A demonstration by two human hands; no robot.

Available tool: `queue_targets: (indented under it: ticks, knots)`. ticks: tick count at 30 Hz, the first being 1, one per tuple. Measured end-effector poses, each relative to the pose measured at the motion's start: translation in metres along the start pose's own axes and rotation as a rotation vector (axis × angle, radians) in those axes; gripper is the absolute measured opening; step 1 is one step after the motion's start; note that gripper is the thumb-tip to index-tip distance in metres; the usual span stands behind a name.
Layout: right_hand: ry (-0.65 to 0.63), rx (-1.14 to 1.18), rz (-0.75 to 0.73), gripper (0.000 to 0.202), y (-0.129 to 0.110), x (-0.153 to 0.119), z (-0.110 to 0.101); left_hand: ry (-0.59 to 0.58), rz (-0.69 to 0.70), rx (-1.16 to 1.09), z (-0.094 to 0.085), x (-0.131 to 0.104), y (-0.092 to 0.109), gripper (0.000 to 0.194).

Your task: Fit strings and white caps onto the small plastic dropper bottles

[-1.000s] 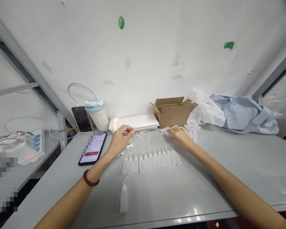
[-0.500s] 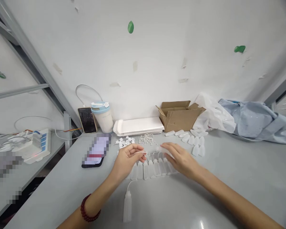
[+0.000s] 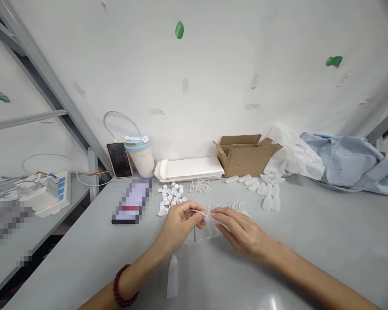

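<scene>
My left hand (image 3: 183, 221) pinches a thin white tube (image 3: 198, 212) that points right, over a row of translucent plastic bottles (image 3: 198, 234). Facing it, my right hand (image 3: 242, 230) has its fingers stretched out, with the fingertips close to the tube's end. Whether they touch it is hard to make out. Curved thin tips stick up from the row behind my right hand, which hides several bottles. Nearer to me, a single translucent bottle (image 3: 173, 277) with a narrow nozzle lies apart from the row.
White caps (image 3: 171, 196) lie in a pile, beside a heap of thin white tubes (image 3: 200, 186). More translucent pieces (image 3: 268, 189) are to the right. Along the wall are a phone (image 3: 119, 160), a cup (image 3: 141, 157), a white stack (image 3: 190, 168), a cardboard box (image 3: 248, 157) and blue cloth (image 3: 349, 163).
Both hands have come closer together, my left hand moving right with the tube and my right hand slightly lower. The curved tube above the single bottle no longer shows.
</scene>
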State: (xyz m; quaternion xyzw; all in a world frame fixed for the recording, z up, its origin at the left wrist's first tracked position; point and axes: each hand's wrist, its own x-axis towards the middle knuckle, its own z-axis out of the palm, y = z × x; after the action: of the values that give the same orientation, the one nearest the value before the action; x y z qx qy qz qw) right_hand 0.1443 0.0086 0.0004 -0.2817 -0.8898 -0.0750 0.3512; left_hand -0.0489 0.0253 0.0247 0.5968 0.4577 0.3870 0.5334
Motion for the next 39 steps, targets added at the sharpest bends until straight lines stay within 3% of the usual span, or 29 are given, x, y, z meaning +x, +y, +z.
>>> queue_targets:
  ticks: [7, 16, 25, 32, 39]
  knots:
    - [-0.018, 0.016, 0.055, 0.030, 0.003, -0.002, 0.002, -0.051, 0.098, 0.095, 0.001, -0.005, -0.001, 0.014]
    - [-0.023, 0.048, 0.046, 0.031, 0.000, -0.005, 0.003, -0.009, 0.323, 0.362, 0.003, -0.007, -0.007, 0.011]
    - [0.000, 0.098, 0.032, 0.035, -0.001, -0.005, 0.006, -0.048, 0.522, 0.538, 0.003, -0.008, -0.016, 0.017]
    - [0.040, 0.053, 0.024, 0.040, -0.002, -0.005, 0.008, -0.103, 0.593, 0.568, 0.002, -0.007, -0.017, 0.021]
    - [0.041, 0.083, 0.022, 0.040, -0.004, -0.003, 0.007, -0.122, 0.578, 0.598, 0.002, -0.009, -0.015, 0.019]
